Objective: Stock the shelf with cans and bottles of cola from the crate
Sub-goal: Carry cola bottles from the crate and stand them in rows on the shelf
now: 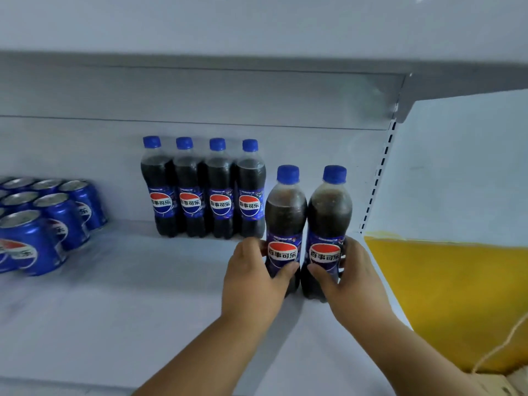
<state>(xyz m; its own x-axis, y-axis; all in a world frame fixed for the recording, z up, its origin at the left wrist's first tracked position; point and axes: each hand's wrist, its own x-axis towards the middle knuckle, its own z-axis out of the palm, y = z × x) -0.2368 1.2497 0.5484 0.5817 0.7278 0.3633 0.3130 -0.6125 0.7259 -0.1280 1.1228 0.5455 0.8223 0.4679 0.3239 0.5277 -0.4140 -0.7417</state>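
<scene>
Left hand [251, 278] grips one upright cola bottle [284, 221]; right hand [350, 277] grips a second [328, 224], the two bottles touching, on the white shelf [143, 295] near its right end. Four more bottles [204, 190] stand in a row against the back wall. Cans [43, 221] at far left: at least seven visible, cluster cut by frame edge.

Bare shelf [120, 304] between cans [43, 221], bottles [203, 190]

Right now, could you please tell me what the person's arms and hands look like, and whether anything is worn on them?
Both forearms are bare as far as the frame shows: no sleeves, gloves, watch or rings on the left hand or right hand.
</scene>
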